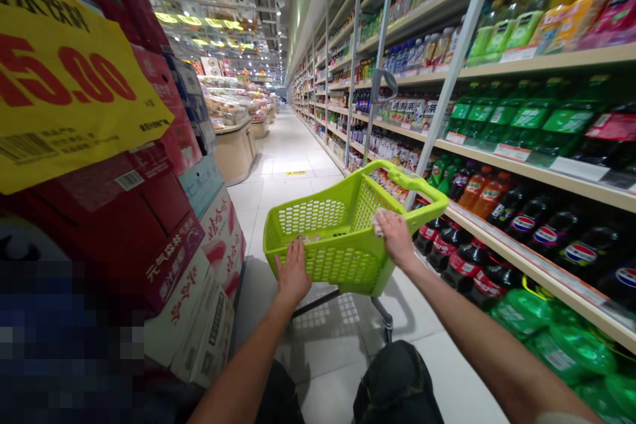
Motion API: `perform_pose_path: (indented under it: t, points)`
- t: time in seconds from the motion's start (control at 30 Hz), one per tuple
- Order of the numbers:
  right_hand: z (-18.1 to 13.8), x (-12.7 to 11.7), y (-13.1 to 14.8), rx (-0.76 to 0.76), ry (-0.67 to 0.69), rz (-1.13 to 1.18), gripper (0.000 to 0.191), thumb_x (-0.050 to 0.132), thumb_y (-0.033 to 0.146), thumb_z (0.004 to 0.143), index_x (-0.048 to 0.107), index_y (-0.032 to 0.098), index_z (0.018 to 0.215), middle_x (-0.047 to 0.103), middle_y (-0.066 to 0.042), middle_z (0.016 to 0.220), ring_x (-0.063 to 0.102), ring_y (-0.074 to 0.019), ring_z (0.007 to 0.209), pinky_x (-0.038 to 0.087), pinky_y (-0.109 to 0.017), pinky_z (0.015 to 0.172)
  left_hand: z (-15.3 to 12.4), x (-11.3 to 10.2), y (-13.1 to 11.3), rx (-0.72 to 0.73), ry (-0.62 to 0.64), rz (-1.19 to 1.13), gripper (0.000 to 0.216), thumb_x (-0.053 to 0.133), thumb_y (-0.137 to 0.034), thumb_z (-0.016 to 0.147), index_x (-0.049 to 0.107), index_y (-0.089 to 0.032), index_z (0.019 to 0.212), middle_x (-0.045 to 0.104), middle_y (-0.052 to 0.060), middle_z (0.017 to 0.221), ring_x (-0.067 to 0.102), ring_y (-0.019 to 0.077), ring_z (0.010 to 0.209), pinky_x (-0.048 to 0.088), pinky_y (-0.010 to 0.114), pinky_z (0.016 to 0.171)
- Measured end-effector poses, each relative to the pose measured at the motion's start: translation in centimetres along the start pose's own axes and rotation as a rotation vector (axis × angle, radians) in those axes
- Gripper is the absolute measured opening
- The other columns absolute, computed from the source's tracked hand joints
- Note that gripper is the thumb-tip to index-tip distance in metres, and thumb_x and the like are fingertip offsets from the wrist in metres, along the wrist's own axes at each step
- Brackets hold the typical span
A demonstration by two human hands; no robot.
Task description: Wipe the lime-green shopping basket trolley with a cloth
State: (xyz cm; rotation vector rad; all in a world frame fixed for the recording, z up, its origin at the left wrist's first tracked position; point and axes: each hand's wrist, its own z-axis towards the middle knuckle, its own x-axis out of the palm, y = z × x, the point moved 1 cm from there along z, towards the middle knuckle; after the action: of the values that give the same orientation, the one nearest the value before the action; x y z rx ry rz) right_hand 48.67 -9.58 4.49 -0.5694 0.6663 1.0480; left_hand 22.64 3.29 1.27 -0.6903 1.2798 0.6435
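A lime-green plastic shopping cart (342,265) with a perforated basket stands before me, turned sideways in the aisle. My left hand (294,271) lies against its near side, fingers stretched out flat with the tips at the rim. My right hand (395,237) is closed on a crumpled white wipe (378,224) at the near upper corner, below the cart handle (422,189). Part of the wipe is hidden under the fingers. A few small items lie on the basket floor, too unclear to name.
Drink shelves (536,165) run along the right, with green bottle packs (561,338) low down. Stacked cartons (199,278) and a yellow price sign (74,79) stand close on the left. A tiled aisle (283,139) stretches ahead past display counters (231,149). My knees show below.
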Motion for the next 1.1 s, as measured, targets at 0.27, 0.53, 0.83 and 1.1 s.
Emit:
perform_pose_path:
  t: [0.27, 0.53, 0.83, 1.1]
  points:
    - [-0.9, 0.4, 0.9, -0.059, -0.008, 0.025, 0.045, 0.036, 0.009, 0.083, 0.047, 0.018, 0.126, 0.052, -0.012, 0.127, 0.043, -0.0236, 0.121, 0.028, -0.045, 0.099, -0.3, 0.3, 1.2, -0.031, -0.058, -0.001, 0.077, 0.045, -0.015, 0.065, 0.021, -0.012, 0.138, 0.019, 0.010, 0.147, 0.015, 0.0260, 0.136, 0.013, 0.055, 0.108]
    - [-1.5, 2.5, 6.9, -0.191, -0.019, 0.100, 0.048, 0.033, 0.005, 0.082, 0.046, 0.017, 0.127, 0.049, -0.011, 0.130, 0.042, -0.0216, 0.122, 0.029, -0.043, 0.099, -0.5, 0.2, 1.4, -0.033, -0.036, -0.027, 0.076, 0.045, -0.015, 0.065, 0.023, -0.011, 0.138, 0.020, 0.009, 0.147, 0.016, 0.0243, 0.136, 0.012, 0.053, 0.109]
    - [-1.4, 3.4, 8.5, -0.079, -0.090, 0.148, 0.050, 0.033, 0.003, 0.081, 0.046, 0.017, 0.127, 0.052, -0.012, 0.127, 0.044, -0.0220, 0.121, 0.029, -0.045, 0.099, -0.8, 0.0, 2.9, -0.128, -0.016, -0.015, 0.073, 0.042, -0.013, 0.065, 0.025, -0.008, 0.137, 0.021, 0.012, 0.146, 0.018, 0.0254, 0.135, 0.014, 0.055, 0.107]
    - [-0.9, 3.5, 8.3, -0.101, 0.005, 0.169, 0.048, 0.034, 0.004, 0.082, 0.048, 0.017, 0.126, 0.053, -0.012, 0.126, 0.045, -0.0227, 0.119, 0.030, -0.044, 0.097, -1.2, 0.3, 4.1, -0.201, -0.040, -0.081, 0.071, 0.043, -0.014, 0.067, 0.026, -0.011, 0.136, 0.026, 0.012, 0.145, 0.027, 0.0239, 0.132, 0.017, 0.053, 0.107]
